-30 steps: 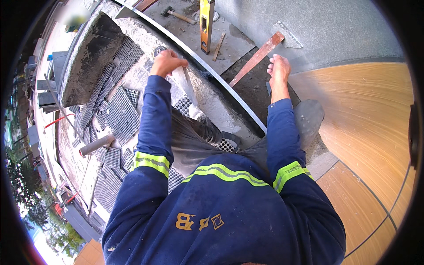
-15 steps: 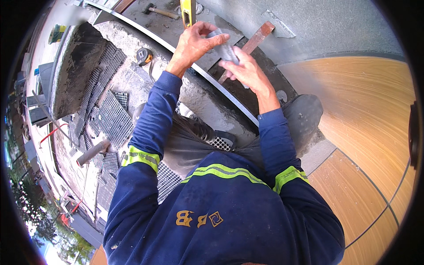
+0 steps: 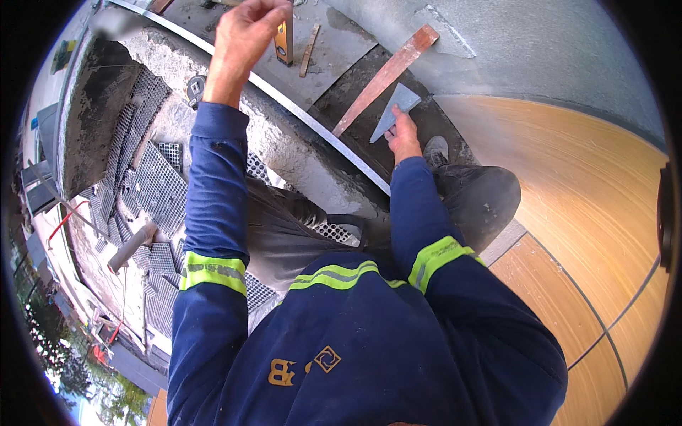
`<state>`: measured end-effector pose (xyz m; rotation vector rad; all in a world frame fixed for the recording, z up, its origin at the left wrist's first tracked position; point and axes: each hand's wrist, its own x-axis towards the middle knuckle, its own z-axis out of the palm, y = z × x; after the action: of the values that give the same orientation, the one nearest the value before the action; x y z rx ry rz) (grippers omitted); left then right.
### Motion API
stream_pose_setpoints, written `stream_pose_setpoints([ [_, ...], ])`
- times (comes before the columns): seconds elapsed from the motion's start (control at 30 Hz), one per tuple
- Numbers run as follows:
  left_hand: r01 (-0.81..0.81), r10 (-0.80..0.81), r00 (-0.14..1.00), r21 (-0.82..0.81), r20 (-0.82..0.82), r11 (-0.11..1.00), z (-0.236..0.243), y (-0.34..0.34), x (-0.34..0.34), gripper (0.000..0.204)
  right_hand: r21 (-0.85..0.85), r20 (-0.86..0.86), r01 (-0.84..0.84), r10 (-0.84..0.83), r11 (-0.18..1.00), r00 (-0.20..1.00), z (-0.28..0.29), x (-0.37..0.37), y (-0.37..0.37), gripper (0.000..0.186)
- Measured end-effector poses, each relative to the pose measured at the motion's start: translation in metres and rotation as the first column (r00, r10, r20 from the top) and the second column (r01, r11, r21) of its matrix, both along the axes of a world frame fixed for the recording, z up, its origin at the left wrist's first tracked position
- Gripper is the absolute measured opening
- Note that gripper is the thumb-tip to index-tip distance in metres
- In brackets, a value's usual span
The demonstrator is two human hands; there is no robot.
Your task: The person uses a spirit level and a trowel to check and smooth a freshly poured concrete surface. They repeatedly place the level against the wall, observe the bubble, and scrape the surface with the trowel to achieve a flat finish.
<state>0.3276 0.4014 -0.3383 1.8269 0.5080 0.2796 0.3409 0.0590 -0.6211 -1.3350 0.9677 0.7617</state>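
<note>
My right hand grips a grey triangular piece of tile by its edge, over the dark bed beside a reddish board. My left hand is raised at the top edge, its thumb and fingers pinched together. Whether anything sits in that pinch cannot be made out. Just beside and partly behind those fingers is a yellow spirit level. A long straight metal strip runs diagonally between my arms, along the rough concrete edge.
A tape measure lies on the concrete by my left forearm. Farther left are black perforated mats and a grey tube. A thin wooden strip lies on the slab; wood-grain panels stand to the right.
My hands have parted; both were at the grey piece before. The right hand has kept it and lowered it towards the dark bed, while the left has moved up and left.
</note>
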Motion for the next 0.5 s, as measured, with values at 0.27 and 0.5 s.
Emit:
stream_pose_setpoints([
  [0.27, -0.170, 0.198, 0.974, 0.215, -0.113, 0.962, 0.032, 0.004, -0.012, 0.018, -0.147, 0.115, -0.384, 0.402, 0.911, 0.908, -0.051, 0.069, 0.029, 0.046],
  [0.5, -0.125, 0.139, 0.990, 0.292, -0.030, 0.948, 0.012, 0.024, -0.013, 0.015, -0.290, 0.418, -0.507, 0.584, 0.812, 0.696, -0.147, 0.131, -0.003, 0.052],
])
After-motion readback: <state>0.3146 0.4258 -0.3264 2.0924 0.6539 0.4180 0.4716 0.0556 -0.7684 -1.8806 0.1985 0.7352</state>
